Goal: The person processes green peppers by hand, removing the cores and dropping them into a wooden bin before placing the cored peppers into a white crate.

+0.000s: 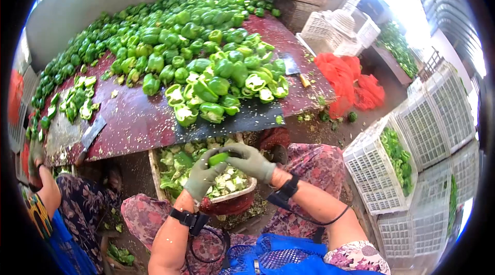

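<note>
Both my hands wear grey-green gloves and meet above a bin (234,196) of pepper cores and scraps. A green pepper piece (218,159) is held between them. My left hand (204,173) has its fingers round the piece from the left; my right hand (251,161) closes on it from the right. Just beyond them, a dark board (227,126) at the table's edge carries cut peppers (212,112) with pale hollow insides. A large heap of whole green peppers (178,35) spreads behind.
A knife (93,131) lies at the table's left, near a co-worker's gloved hand (36,155). Another blade (290,64) rests on the right. Red netting (343,81) and white crates (371,182) with peppers stand at the right.
</note>
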`<state>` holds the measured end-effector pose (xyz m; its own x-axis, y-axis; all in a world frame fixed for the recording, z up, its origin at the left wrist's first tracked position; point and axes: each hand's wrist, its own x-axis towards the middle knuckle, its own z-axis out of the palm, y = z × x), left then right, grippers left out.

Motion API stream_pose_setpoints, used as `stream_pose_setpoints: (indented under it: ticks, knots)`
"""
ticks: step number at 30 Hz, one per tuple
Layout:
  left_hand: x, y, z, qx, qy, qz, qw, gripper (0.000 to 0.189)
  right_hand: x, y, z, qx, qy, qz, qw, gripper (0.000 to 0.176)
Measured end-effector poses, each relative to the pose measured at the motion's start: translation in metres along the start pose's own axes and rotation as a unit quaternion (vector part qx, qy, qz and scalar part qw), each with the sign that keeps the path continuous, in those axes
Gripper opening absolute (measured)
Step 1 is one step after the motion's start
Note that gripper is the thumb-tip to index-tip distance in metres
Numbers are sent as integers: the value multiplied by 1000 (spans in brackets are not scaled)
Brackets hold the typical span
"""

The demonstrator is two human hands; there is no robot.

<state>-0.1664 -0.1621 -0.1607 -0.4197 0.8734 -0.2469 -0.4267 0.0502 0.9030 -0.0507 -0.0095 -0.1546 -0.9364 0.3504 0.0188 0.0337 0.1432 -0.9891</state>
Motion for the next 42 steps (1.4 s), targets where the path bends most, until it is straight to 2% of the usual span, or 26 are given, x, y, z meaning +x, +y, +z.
stream_pose_setpoints:
  ticks: [1, 2, 4, 7, 8, 11, 14, 15, 18, 19, 20, 21, 24, 25, 26, 27, 28, 29, 31, 32, 33, 35, 36, 38, 40, 42]
  knots:
    - [2, -2, 2, 34, 23, 55, 998, 47, -1, 10, 8, 21, 28, 9, 999, 30]
    - [2, -6, 1, 17, 26, 51, 998, 48, -5, 8, 22, -13, 96, 1, 995, 33]
    - [-1, -10, 3, 68, 42, 64, 995, 48, -7, 26, 42, -57, 142, -2, 988, 38]
    - [-13, -14, 13, 41, 7, 15, 999, 58, -4, 38, 63, -47, 214, 6, 976, 54]
    - [-15, -13, 11, 70, -21, 18, 997, 59, -3, 44, 67, -52, 225, -2, 973, 50]
    - [-16, -10, -6, 201, -90, 40, 975, 65, -5, 61, 66, -91, 215, -55, 971, 42]
    - [-18, -16, -12, 344, -94, 62, 932, 63, -7, 55, 57, -127, 126, 36, 983, 49]
    - [-20, -17, -11, 301, -79, 21, 950, 59, -9, 52, 54, -147, 103, 43, 983, 53]
    - [-26, 0, 1, 278, -110, 8, 954, 54, -17, 53, 57, -282, 118, -127, 944, 29]
    - [-29, 8, 6, 215, -133, -22, 967, 51, -17, 56, 60, -249, 121, -124, 953, 30]
    - [-26, 2, 1, 237, -136, 2, 962, 50, -14, 59, 63, -217, 125, -122, 960, 31]
    - [-26, -3, 0, 234, -133, 15, 963, 49, -9, 62, 60, -277, 53, -59, 958, 52]
    - [-25, -10, 1, 213, -104, 14, 971, 38, -18, 46, 54, -316, 85, -111, 938, 37]
    - [-26, -8, 1, 219, -105, -4, 970, 38, -10, 41, 60, -251, 130, -58, 958, 29]
    - [-28, -5, 2, 225, -102, -22, 969, 37, -9, 37, 59, -99, 152, 35, 983, 26]
    - [-31, -2, 5, 183, -103, -24, 978, 38, -7, 34, 58, 57, 170, 126, 976, 24]
    - [-35, 2, 12, 139, -103, -27, 985, 38, -7, 23, 57, 194, 170, 185, 948, 24]
    - [-37, 3, 17, 96, -103, -30, 990, 38, -8, 13, 57, 323, 186, 244, 895, 25]
    - [-35, -8, 14, 65, -78, -13, 995, 40, -4, 25, 63, 103, 203, 105, 968, 24]
    - [-33, -12, 14, 50, -65, -5, 997, 40, -1, 23, 62, 187, 205, 159, 947, 25]
    - [-34, -12, 11, 49, -67, 5, 997, 31, 1, 20, 62, 269, 215, 212, 915, 26]
    - [-31, -8, 12, -21, -26, 43, 999, 27, 1, 29, 59, 142, 181, 11, 973, 25]
    - [-30, -5, 12, -55, -4, 62, 997, 25, -1, 34, 59, 176, 147, -2, 973, 24]
    - [-32, 12, 14, -60, 4, 87, 994, 18, -4, 32, 54, 357, 69, 47, 930, 23]
    - [-37, 20, 22, -55, 57, 53, 995, 21, -11, 29, 51, 423, 71, 49, 902, 26]
    - [-33, 13, 9, -26, 57, 28, 998, 25, -16, 22, 51, 448, 92, 51, 888, 34]
